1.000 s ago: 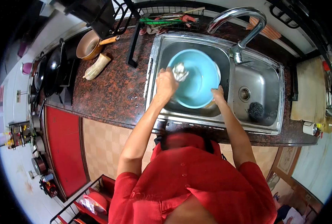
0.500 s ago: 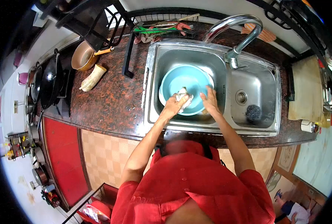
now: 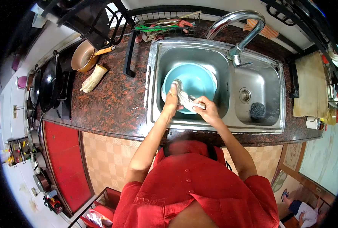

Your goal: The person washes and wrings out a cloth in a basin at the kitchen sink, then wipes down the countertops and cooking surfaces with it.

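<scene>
Over a light blue basin (image 3: 197, 78), both my hands hold a limp, whitish piece (image 3: 184, 99) with greyish patches; its kind is unclear. My left hand (image 3: 171, 102) is closed around its upper part, thumb along it. The fingers of my right hand (image 3: 210, 111) pinch its lower right end, so the piece stretches slantwise between the two hands. The basin stands in the left bowl of a steel sink (image 3: 218, 60). What lies at the basin's near side is partly hidden by my hands.
A tall chrome faucet (image 3: 235, 53) stands behind the sink. The right bowl holds a dark scrubber (image 3: 257, 111). On the left counter are a pale gourd-like vegetable (image 3: 94, 78) and a saucepan (image 3: 84, 57). A black rack post (image 3: 129, 57) rises beside the sink. Another person (image 3: 305, 216) is at lower right.
My right hand has come leftward from the basin's right side and taken hold of the whitish piece's end. My left hand has turned upright, and the piece is now stretched out longer.
</scene>
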`<state>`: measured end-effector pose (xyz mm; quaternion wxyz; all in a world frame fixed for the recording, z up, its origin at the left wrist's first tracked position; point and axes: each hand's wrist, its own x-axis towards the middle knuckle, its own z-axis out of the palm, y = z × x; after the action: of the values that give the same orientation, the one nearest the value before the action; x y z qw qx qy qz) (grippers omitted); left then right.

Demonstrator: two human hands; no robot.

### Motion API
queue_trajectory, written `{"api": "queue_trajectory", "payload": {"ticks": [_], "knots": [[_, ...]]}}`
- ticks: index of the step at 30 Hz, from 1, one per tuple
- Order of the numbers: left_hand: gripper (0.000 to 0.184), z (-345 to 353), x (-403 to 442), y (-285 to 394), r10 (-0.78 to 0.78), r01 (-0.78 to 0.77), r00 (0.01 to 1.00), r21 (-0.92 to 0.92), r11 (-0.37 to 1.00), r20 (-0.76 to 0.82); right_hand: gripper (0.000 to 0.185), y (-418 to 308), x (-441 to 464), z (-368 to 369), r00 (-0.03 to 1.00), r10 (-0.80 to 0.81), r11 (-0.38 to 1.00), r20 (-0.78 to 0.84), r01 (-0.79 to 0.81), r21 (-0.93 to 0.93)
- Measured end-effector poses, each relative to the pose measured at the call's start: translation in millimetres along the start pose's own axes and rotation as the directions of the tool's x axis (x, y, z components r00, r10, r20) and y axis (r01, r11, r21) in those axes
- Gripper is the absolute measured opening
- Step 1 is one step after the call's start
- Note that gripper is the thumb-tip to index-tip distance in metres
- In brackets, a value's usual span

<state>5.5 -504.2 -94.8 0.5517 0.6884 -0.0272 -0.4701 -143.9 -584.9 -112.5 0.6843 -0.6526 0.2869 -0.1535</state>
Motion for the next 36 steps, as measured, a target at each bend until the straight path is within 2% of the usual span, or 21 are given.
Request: {"api": "queue_trajectory", "payload": {"ticks": [2,3,5,8,10,13,14,16,19,22,24,25,26,28,30,31,32,33,34,35,36], "knots": [[0.066,-5,20,-18,0.029,0.000,0.996,-0.322,0.947,0.085,0.018,-6,-7,4,0.999,-0.036,0.993,0.034,0.039,-0.113],[0.066,-5,22,-16,0.025,0.002,0.997,-0.324,0.946,0.079,0.017,-1,-9,7,0.992,-0.104,0.987,0.068,0.111,-0.115],[0.066,-5,22,-12,-0.018,0.168,0.975,-0.674,0.720,0.223,0.017,10,-11,16,0.992,-0.116,0.979,0.056,0.124,-0.160],[0.065,-3,8,-3,0.118,0.258,0.912,-0.772,0.581,0.394,0.017,29,-14,21,0.995,-0.035,0.995,0.090,0.043,-0.092],[0.067,-5,3,-2,0.159,0.257,0.896,-0.776,0.576,0.415,0.012,21,-15,17,0.984,-0.012,1.000,0.176,0.010,0.012],[0.072,-9,-11,4,0.180,0.305,0.853,-0.746,0.592,0.491,0.014,19,-13,10,0.981,0.191,0.961,0.027,-0.192,0.201],[0.078,-8,-17,7,0.179,0.319,0.829,-0.710,0.628,0.530,0.017,9,-11,8,0.971,0.239,0.926,-0.020,-0.222,0.307],[0.083,1,-25,7,0.270,0.306,0.762,-0.694,0.651,0.589,0.031,-8,-9,8,0.954,0.281,0.718,0.107,-0.283,0.636],[0.065,18,-31,-5,0.166,0.336,0.812,-0.680,0.652,0.560,0.047,3,-6,17,0.962,0.139,0.479,0.236,-0.274,0.834],[0.045,21,-39,-11,0.202,0.249,0.825,-0.661,0.708,0.528,0.044,2,-15,17,0.973,-0.027,0.309,0.229,-0.210,0.928],[0.045,21,-49,-10,0.354,-0.257,0.681,-0.243,0.935,0.642,0.041,11,-10,15,0.944,-0.025,0.193,0.329,-0.318,0.928],[0.045,22,-54,-6,0.406,-0.491,0.660,-0.046,0.870,0.632,0.040,-3,-18,17,0.957,-0.009,0.213,0.289,-0.281,0.936],[0.045,25,-59,-3,0.454,-0.677,0.626,0.153,0.720,0.634,0.039,12,-21,17,0.927,-0.239,0.099,0.290,-0.274,0.957],[0.044,27,-76,22,0.458,-0.706,0.639,0.236,0.668,0.618,0.039,23,-16,12,0.908,-0.069,0.085,0.413,-0.407,0.910],[0.039,21,-77,34,0.451,-0.510,0.839,0.151,0.847,0.305,0.042,-5,-27,19,0.907,-0.118,0.186,0.405,-0.380,0.906],[0.024,18,-78,36,0.577,-0.590,0.808,0.164,0.791,0.122,0.043,-13,-28,28,0.905,-0.142,0.238,0.401,-0.362,0.901],[0.024,14,-76,34,0.578,-0.592,0.806,0.164,0.789,0.125,0.045,-21,-29,37,0.903,-0.166,0.288,0.397,-0.341,0.895],[0.021,8,-72,27,0.719,-0.661,0.680,0.541,0.519,0.140,0.045,-22,-27,51,0.912,-0.116,0.218,0.393,-0.363,0.906],[0.022,1,-67,20,0.813,-0.567,0.536,0.810,0.147,0.227,0.045,-25,-25,65,0.917,-0.067,0.148,0.393,-0.380,0.913],[0.033,-9,-66,10,0.794,-0.541,0.515,0.841,0.008,0.324,0.042,-32,-24,78,0.915,-0.151,0.175,0.374,-0.348,0.921],[0.033,-16,-64,4,0.796,-0.541,0.514,0.841,0.010,0.321,0.039,-34,-23,91,0.930,-0.083,0.184,0.357,-0.338,0.923]]}}
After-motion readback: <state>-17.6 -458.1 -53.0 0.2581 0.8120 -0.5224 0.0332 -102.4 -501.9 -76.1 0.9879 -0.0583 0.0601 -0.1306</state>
